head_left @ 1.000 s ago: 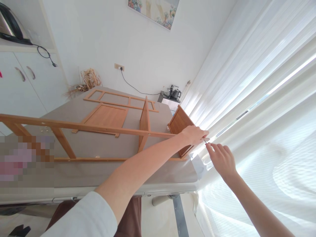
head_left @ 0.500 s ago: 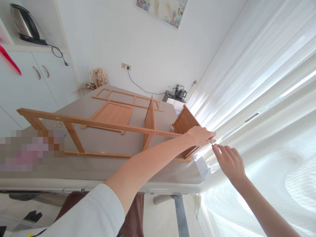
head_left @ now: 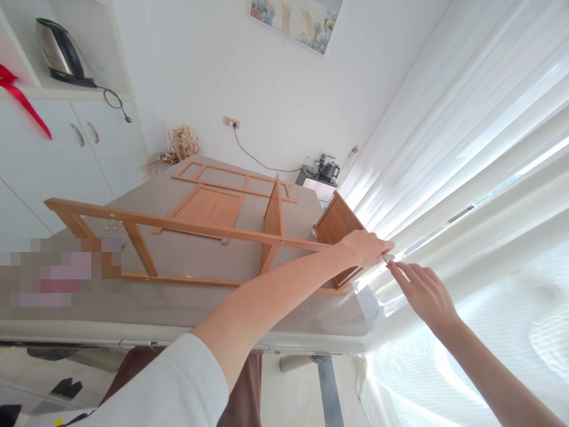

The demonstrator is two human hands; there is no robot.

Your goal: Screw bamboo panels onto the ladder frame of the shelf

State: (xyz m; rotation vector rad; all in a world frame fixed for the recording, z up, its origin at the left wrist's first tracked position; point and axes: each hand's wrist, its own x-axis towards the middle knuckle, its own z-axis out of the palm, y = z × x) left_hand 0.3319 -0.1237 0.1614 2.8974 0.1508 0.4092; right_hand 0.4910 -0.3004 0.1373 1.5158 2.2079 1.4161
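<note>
A wooden shelf frame (head_left: 200, 228) stands on its long edge on the table, with one upright shelf panel (head_left: 273, 213) between its rails and another panel (head_left: 340, 222) at its right end. My left hand (head_left: 367, 248) reaches across and is closed around the frame's right end, covering that corner. Just beyond it, my right hand (head_left: 427, 290) pinches a small thin metal tool (head_left: 386, 261) between thumb and fingertips, its tip pointing at the corner. The tool is too small to name, and its contact point is hidden.
Flat on the grey table (head_left: 213, 305) lie a wooden panel (head_left: 213, 210) and a ladder-like frame (head_left: 240, 181). Dried stalks (head_left: 180, 145) are behind. A white curtain (head_left: 480, 160) hangs close on the right. A kettle (head_left: 62, 50) stands on the left shelf.
The whole view has shifted slightly, so everything appears a little further right and lower. Both hands keep their places at the frame's right end; the right fingers have barely changed.
</note>
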